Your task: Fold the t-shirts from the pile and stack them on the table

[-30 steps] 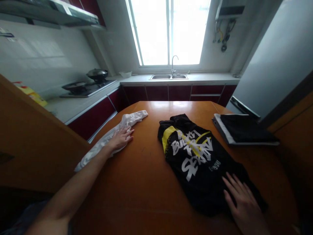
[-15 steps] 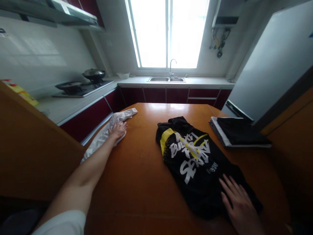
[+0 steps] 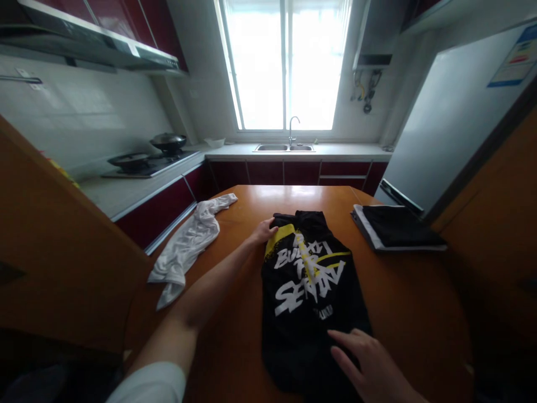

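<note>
A crumpled white garment [image 3: 188, 235] lies along the left side of the wooden counter [image 3: 235, 336]. To its right, the left arm [image 3: 213, 285] reaches forward and slants inward, a pale sleeve [image 3: 155, 383] ending near the elbow. The left hand [image 3: 264, 230] has its grip narrow, closed on the far left corner of the black garment [image 3: 306, 347], which lies spread on the middle of the counter.

A yellow patch [image 3: 279, 238] crosses that corner, and big white brush-style lettering [image 3: 308, 274] covers the upper half (one line starts with "BU"; the rest is too stylized to read surely). Smaller letters [image 3: 323, 312] sit below, blurred.

The right hand [image 3: 369, 358] comes in from the lower right, back up, over the near part of the garment, its grip wide, thumb and forefinger apart; whether the fingertips press down, I cannot tell. Farther right lies a folded black-and-white stack [image 3: 398, 226]. Behind it, the fridge [image 3: 453, 117] wears a blue-edged label [image 3: 514, 61] with colored bars (its print is too small to read).
</note>
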`<state>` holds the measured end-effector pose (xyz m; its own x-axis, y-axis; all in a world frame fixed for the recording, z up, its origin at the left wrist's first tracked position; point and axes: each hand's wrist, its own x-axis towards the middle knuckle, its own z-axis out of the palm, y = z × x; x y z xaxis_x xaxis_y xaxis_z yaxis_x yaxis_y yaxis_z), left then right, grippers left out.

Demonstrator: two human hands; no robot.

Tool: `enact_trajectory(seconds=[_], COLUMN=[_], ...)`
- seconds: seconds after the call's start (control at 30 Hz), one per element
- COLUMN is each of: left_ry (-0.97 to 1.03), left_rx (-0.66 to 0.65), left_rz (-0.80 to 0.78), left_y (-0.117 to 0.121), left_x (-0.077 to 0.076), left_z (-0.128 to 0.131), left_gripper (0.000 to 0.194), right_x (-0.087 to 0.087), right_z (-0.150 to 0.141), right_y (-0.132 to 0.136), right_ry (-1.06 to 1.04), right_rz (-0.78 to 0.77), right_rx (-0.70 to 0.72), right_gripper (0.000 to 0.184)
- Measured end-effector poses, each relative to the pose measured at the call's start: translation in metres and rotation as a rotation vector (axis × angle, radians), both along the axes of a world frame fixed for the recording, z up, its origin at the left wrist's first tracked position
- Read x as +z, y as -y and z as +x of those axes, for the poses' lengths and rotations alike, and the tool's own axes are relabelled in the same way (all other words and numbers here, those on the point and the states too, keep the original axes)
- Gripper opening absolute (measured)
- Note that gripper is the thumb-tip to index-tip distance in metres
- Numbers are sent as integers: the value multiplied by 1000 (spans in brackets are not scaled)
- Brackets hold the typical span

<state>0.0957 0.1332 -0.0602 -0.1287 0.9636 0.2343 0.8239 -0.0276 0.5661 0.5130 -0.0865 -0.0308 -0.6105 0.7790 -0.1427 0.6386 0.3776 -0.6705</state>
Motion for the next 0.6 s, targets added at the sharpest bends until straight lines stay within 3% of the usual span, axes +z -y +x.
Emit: enact_trajectory(seconds=[0.1, 0.17, 0.23, 0.33, 0.47, 0.6], left_ry=[23, 33, 34, 11, -60, -195], left_rx=[-91, -173, -260, -345, -390, -483], left_rz=[9, 6, -6, -24, -38, -4], left_y=[8, 19, 34, 63, 104, 140], left_x=[0, 0, 0, -1, -4, -2], left_z=[21, 28, 33, 42, 54, 59], left_gripper=[44, 40, 35, 30, 28, 29], right_x=[17, 18, 15, 11, 6, 0], right_z=[0, -3, -11, -33, -74, -103], right_y=[4, 0, -16, -62, -134, -179], right_ry=[-80, -165, -245, -289, -155, 96], right_rz=[-332, -389, -252, 41, 434, 530], right_rx=[61, 97, 101, 44, -95, 5], right_gripper=[48, 45, 39, 31, 30, 46])
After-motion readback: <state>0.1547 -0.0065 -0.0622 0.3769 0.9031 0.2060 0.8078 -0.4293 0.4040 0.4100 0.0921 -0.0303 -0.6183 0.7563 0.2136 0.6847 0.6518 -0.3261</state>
